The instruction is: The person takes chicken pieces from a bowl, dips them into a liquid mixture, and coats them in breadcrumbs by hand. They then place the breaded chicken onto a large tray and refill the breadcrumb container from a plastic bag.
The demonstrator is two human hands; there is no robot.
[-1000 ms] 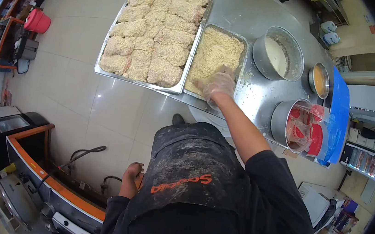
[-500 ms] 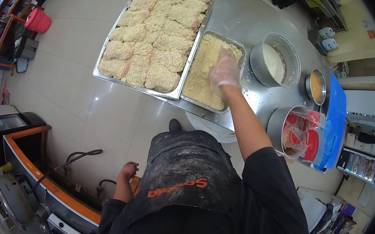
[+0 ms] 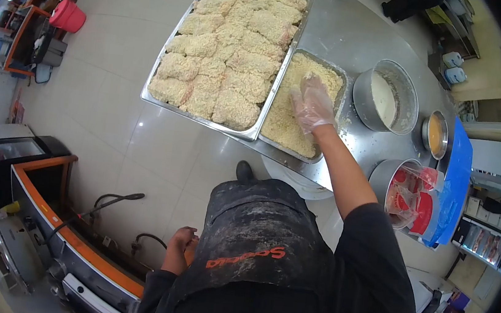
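Observation:
My right hand (image 3: 313, 105), in a clear plastic glove, lies on the breadcrumbs (image 3: 283, 114) in a small metal tray (image 3: 311, 158). Its fingers are stretched out, with crumbs clinging to them. Left of it stands a large metal tray (image 3: 253, 133) with rows of crumb-coated pieces (image 3: 228, 52), perhaps breaded meat. My bare left hand (image 3: 183, 236) hangs low beside my flour-dusted black apron (image 3: 256, 213). Its fingers are loosely curled, and I see nothing in them.
On the steel table (image 3: 363, 33), right of the trays, stand a deep pan of pale batter (image 3: 383, 100), an orange-filled bowl (image 3: 435, 134) and a pot holding red-printed plastic bags (image 3: 406, 196). Blue plastic (image 3: 455, 180) lies along the right edge. Another person's dark legs (image 3: 413, 5) are beyond.
The view has shifted, so the table sits further right and lower. My right hand stays in the crumb tray, its fingers now more visible. My left hand still hangs at my side.

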